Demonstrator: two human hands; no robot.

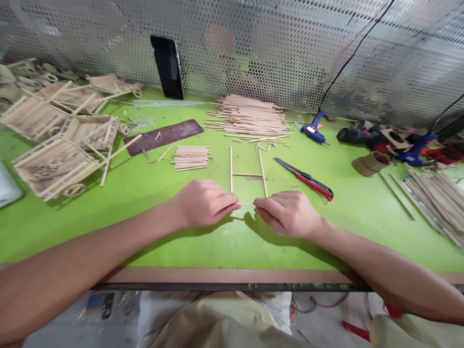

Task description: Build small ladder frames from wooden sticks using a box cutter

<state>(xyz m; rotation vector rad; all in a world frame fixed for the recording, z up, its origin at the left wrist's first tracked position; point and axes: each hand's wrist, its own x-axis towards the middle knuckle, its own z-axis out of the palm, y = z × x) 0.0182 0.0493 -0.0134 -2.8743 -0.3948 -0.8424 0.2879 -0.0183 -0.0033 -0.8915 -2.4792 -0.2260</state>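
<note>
Between my hands a short thin wooden stick point(247, 205) lies crosswise at the near end of a small wooden stick frame point(247, 175). The frame has two long side sticks and one crossbar. My left hand point(203, 203) pinches the stick's left end, and my right hand point(290, 211) pinches its right end. The fingertips hide both ends of the stick and the near ends of the frame's sides. To the right of the frame rests a red and black utility knife point(306, 179). A neat bundle of short sticks point(191, 158) lies left of it.
Behind the frame is a pile of long sticks point(250, 116). Small wooden carts point(65, 140) crowd the left, near a brown sandpaper strip point(165, 137). A phone point(167, 67) leans on the perforated metal screen point(261, 53). A blue glue gun point(314, 129) and bamboo strips point(435, 198) lie right.
</note>
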